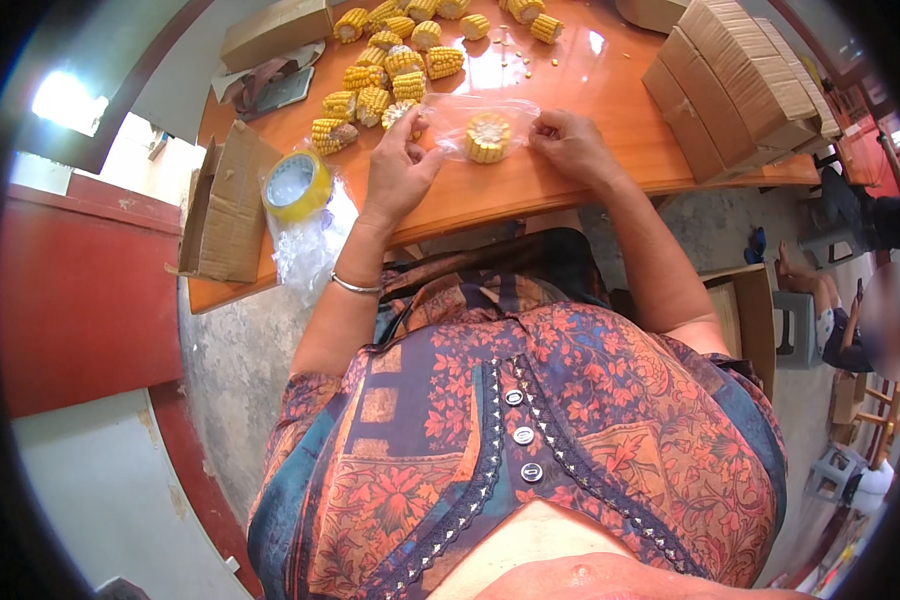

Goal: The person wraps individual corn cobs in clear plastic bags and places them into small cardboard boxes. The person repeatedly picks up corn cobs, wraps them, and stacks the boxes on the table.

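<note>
A cut piece of corn cob (487,138) stands on the orange wooden table, its pale cut face up, in or against a clear plastic bag (450,112). My left hand (401,172) pinches the bag's left side between thumb and fingers. At the bag's right edge, my right hand (576,150) has its fingers curled on the plastic. Many more corn cob pieces (407,85) lie beyond my left hand, one of them partly behind its fingertips. A roll of yellow tape (298,184) rests on a bundle of clear plastic bags (311,251) at the left.
An open cardboard box (229,202) stands at the table's left edge. Several cardboard boxes (735,90) stand at the right, and another (276,34) lies at the back left. Loose corn kernels (527,74) dot the table (615,90). A seated person (847,322) is farther off at the right.
</note>
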Motion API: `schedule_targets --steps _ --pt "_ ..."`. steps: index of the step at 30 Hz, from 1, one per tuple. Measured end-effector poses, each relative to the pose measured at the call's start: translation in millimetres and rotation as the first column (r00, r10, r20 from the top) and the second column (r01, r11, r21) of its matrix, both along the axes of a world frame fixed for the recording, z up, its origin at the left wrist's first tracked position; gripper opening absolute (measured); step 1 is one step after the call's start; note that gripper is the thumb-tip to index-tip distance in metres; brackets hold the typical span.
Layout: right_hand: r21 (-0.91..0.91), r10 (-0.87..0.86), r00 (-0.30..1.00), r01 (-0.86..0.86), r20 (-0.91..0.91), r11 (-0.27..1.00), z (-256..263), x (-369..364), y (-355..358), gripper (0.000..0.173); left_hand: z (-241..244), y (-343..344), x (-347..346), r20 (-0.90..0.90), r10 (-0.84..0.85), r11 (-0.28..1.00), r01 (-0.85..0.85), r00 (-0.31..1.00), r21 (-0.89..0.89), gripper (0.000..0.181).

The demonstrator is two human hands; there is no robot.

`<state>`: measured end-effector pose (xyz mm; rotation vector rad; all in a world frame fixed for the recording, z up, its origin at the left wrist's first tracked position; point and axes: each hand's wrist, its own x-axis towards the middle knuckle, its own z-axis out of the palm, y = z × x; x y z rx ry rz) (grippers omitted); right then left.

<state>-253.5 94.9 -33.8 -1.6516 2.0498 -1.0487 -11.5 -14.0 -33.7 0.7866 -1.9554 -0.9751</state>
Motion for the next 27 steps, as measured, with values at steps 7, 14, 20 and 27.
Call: schedule_targets --steps 7,14,20,27 --pt "-0.007 0.101 0.908 -0.108 0.407 0.994 23 -7 14 0.041 3 -7 -1 -0.167 -0.040 0.975 0.076 0.985 0.210 0.034" --pt "-0.292 0.246 0.964 -0.264 -0.098 0.919 52 29 -2 0.033 30 2 -22 -0.267 -0.166 0.963 0.214 0.949 0.161 0.019" --pt "-0.126 0.244 0.877 -0.210 0.413 0.969 55 35 -12 0.027 54 10 -32 -0.275 -0.205 0.959 0.249 0.939 0.137 0.007" --pt "-0.261 0.306 0.788 -0.191 0.535 0.946 62 52 -17 0.027 56 10 -39 -0.342 -0.311 0.949 0.307 0.887 -0.067 0.026"
